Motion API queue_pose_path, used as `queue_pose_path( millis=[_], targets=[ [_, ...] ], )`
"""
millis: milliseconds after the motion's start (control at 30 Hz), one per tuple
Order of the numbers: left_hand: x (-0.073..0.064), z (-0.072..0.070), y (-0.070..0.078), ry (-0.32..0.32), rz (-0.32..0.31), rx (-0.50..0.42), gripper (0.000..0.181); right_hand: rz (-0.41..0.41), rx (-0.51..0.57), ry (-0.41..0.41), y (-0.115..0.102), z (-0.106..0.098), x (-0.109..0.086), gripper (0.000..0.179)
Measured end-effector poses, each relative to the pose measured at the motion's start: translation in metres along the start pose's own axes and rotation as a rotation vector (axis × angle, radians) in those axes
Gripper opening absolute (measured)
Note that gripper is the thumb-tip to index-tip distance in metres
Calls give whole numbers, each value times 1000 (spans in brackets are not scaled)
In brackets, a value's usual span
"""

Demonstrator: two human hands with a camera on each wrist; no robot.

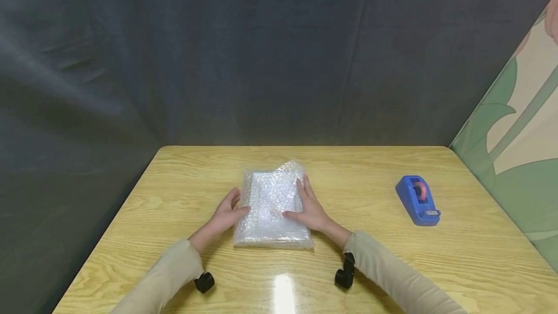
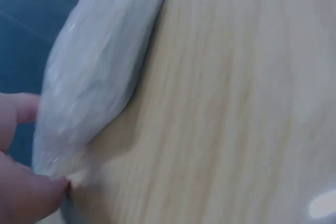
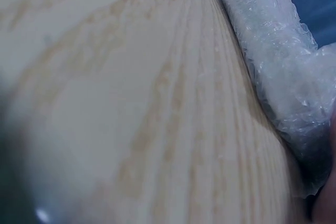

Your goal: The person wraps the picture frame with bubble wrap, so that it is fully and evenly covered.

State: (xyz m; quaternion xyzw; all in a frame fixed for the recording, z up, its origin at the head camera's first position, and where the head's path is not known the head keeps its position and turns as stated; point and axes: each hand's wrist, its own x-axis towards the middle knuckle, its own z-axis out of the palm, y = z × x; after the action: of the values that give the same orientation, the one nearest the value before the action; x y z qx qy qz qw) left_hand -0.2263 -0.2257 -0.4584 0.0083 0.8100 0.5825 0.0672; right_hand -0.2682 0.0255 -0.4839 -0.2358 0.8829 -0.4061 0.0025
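Observation:
A flat rectangular package in clear bubble wrap lies on the wooden table in front of me. Pale, frame-like edges show through the plastic. My left hand is at its left side, thumb reaching the edge and fingers beside it. Over the right part of the wrap rests my right hand, thumb and fingers spread and fairly straight. The left wrist view shows the wrap's rounded side with thumb and a finger next to it. In the right wrist view, the crinkled bubble wrap stands beside a sliver of the hand.
A blue tape dispenser with a reddish roll core stands on the table to the right. A dark curtain hangs behind the far edge and along the left. A leaf-patterned panel borders the right side.

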Motion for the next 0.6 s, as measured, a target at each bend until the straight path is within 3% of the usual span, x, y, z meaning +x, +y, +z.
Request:
queue_pose_path(
  millis=[133,233,400,500,600],
  targets=[
    [1,15,1,59,-9,-58,74,0,6,0,1,0,0,105],
    [1,24,4,86,31,-114,71,-6,15,-1,1,-1,0,105],
    [1,35,8,58,95,-189,68,-26,33,20,1,0,-1,94],
    [0,40,12,19,110,-111,66,-32,36,25,1,0,-1,86],
    [1,45,15,7,114,98,63,-32,44,6,1,-1,-2,84]
  ],
)
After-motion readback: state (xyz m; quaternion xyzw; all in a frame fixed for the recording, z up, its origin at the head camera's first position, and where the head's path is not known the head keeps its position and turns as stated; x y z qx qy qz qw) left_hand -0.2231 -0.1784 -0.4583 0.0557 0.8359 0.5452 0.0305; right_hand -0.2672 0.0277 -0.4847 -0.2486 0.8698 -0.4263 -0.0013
